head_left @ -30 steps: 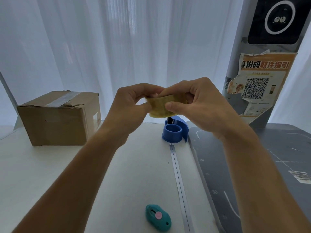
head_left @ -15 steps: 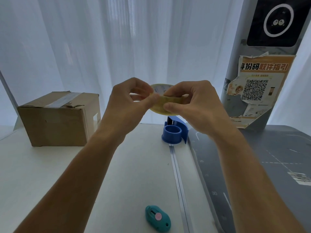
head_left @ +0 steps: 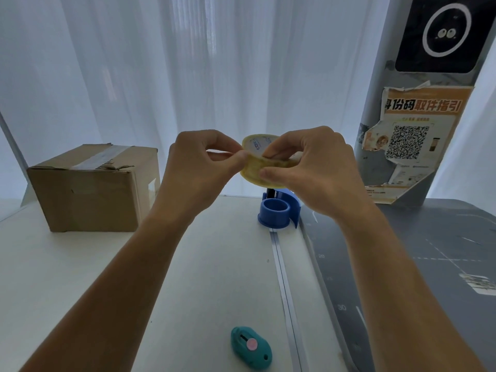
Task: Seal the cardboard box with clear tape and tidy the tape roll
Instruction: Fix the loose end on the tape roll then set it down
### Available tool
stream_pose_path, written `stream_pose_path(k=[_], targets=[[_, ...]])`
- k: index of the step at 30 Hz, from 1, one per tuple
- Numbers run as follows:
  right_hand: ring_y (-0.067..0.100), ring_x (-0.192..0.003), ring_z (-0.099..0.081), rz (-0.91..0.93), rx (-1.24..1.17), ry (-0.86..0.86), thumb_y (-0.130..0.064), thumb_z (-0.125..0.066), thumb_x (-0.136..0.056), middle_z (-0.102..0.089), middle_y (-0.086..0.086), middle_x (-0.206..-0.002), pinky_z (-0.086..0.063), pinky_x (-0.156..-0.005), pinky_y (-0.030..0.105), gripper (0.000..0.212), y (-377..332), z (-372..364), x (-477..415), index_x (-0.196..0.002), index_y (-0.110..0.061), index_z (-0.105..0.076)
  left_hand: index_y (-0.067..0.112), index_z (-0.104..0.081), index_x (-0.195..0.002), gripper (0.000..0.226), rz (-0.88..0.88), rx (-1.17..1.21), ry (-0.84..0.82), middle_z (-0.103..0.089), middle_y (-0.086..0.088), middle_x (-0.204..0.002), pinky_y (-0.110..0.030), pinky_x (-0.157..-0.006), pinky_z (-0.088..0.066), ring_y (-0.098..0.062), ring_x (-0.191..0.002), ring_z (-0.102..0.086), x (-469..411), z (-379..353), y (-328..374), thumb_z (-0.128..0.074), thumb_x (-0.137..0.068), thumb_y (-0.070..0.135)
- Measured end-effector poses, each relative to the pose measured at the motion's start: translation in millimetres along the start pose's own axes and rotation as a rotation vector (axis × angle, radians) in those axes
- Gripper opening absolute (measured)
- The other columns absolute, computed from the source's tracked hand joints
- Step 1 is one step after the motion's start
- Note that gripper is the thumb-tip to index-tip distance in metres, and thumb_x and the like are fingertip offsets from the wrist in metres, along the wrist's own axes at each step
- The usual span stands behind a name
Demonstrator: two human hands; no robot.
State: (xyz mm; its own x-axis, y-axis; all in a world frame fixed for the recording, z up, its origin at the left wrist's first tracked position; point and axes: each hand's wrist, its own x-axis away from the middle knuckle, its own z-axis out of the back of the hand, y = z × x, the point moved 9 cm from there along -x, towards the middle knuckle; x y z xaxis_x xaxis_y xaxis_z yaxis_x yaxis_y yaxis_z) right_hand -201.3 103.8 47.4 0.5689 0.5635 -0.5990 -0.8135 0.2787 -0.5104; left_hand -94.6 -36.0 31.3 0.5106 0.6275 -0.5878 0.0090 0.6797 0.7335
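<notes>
White table point(head_left: 80, 277): box point(head_left: 91, 189) left, blue dispenser point(head_left: 276, 214) behind; both hands point(head_left: 268, 167) pinch tape roll point(head_left: 257, 170).

Yellowish tape roll point(head_left: 257, 170), brown cardboard box point(head_left: 91, 191), blue dispenser point(head_left: 276, 213), teal cutter point(head_left: 251, 347) with pink button
</notes>
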Motion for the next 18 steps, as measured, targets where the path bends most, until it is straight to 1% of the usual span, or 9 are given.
stream_pose_path(k=[2,5,8,9,10,11,13,15,18], targets=[[0.006,-0.082,-0.069,0.005,0.021,0.001,-0.043,-0.082,-0.069,-0.074,-0.016,-0.087,-0.058,-0.08,0.034,0.027,-1.7,-0.1,0.6,-0.092,-0.031,-0.075,0.022,-0.077,-0.091,0.013,0.004,-0.006,0.006,-0.076,0.013,-0.085,-0.01,-0.064,-0.049,0.001,-0.077,-0.072,-0.1,0.7,-0.6,-0.077,-0.081,0.032],[0.008,-0.082,-0.069,0.009,0.05,0.002,-0.043,-0.082,-0.069,-0.074,-0.016,-0.088,-0.058,-0.08,0.035,0.027,-3.2,-0.5,1.0,-0.092,-0.031,-0.075,0.022,-0.078,-0.089,0.012,0.018,0.006,0.011,-0.077,0.011,-0.085,-0.019,-0.068,-0.055,-0.002,-0.076,-0.073,0.7,0.4,-1.2,-0.077,-0.081,0.03],[0.011,-0.085,-0.069,0.02,0.097,0.019,-0.042,-0.081,-0.069,-0.074,-0.015,-0.089,-0.056,-0.083,0.039,0.025,-6.3,-0.6,1.2,-0.091,-0.031,-0.075,0.021,-0.077,-0.089,0.012,0.025,-0.013,0.027,-0.077,0.009,-0.084,-0.015,-0.061,-0.048,-0.003,-0.074,-0.073,1.8,-1.1,-0.7,-0.075,-0.081,0.029],[0.013,-0.085,-0.069,0.03,0.127,0.026,-0.041,-0.079,-0.07,-0.075,-0.013,-0.089,-0.056,-0.082,0.039,0.024,-8.4,-0.9,1.4,-0.091,-0.03,-0.075,0.019,-0.077,-0.089,0.012,0.026,-0.015,0.03,-0.077,0.007,-0.085,-0.017,-0.062,-0.049,-0.004,-0.074,-0.073,2.1,-2.1,-0.8,-0.075,-0.081,0.029],[0.014,-0.083,-0.069,0.043,0.163,0.032,-0.041,-0.078,-0.072,-0.075,-0.011,-0.088,-0.056,-0.081,0.039,0.022,-11.0,-1.4,1.7,-0.09,-0.03,-0.075,0.018,-0.076,-0.089,0.014,0.028,-0.014,0.029,-0.077,0.006,-0.087,-0.022,-0.066,-0.054,-0.007,-0.076,-0.073,2.4,-3.4,-0.9,-0.075,-0.081,0.029],[0.014,-0.081,-0.069,0.058,0.201,0.039,-0.04,-0.076,-0.074,-0.075,-0.009,-0.085,-0.056,-0.079,0.038,0.019,-13.8,-2.1,2.1,-0.089,-0.029,-0.075,0.017,-0.076,-0.089,0.015,0.032,-0.009,0.024,-0.077,0.006,-0.09,-0.028,-0.073,-0.058,-0.008,-0.077,-0.074,2.8,-4.7,-1.2,-0.075,-0.081,0.03],[0.014,-0.075,-0.067,0.087,0.292,0.047,-0.04,-0.072,-0.077,-0.074,-0.007,-0.081,-0.055,-0.074,0.034,0.016,-19.1,-4.9,3.1,-0.087,-0.027,-0.074,0.014,-0.075,-0.087,0.017,0.051,0.01,0.008,-0.076,0.004,-0.095,-0.039,-0.082,-0.061,-0.012,-0.08,-0.074,2.8,-7.1,-3.6,-0.075,-0.08,0.029],[0.014,-0.073,-0.066,0.107,0.38,0.056,-0.039,-0.068,-0.079,-0.074,-0.006,-0.08,-0.052,-0.071,0.03,0.016,-22.9,-8.6,4.0,-0.087,-0.026,-0.072,0.011,-0.074,-0.086,0.014,0.073,0.04,0.001,-0.075,0.002,-0.097,-0.043,-0.084,-0.06,-0.016,-0.082,-0.074,2.2,-7.7,-6.9,-0.074,-0.08,0.023],[0.014,-0.072,-0.066,0.121,0.397,0.071,-0.038,-0.068,-0.08,-0.074,-0.005,-0.079,-0.052,-0.07,0.03,0.015,-26.4,-9.4,4.4,-0.087,-0.025,-0.071,0.008,-0.072,-0.086,0.011,0.109,0.083,-0.005,-0.071,0.004,-0.094,-0.043,-0.082,-0.061,-0.016,-0.078,-0.074,1.4,-7.8,-10.3,-0.071,-0.081,0.017]])
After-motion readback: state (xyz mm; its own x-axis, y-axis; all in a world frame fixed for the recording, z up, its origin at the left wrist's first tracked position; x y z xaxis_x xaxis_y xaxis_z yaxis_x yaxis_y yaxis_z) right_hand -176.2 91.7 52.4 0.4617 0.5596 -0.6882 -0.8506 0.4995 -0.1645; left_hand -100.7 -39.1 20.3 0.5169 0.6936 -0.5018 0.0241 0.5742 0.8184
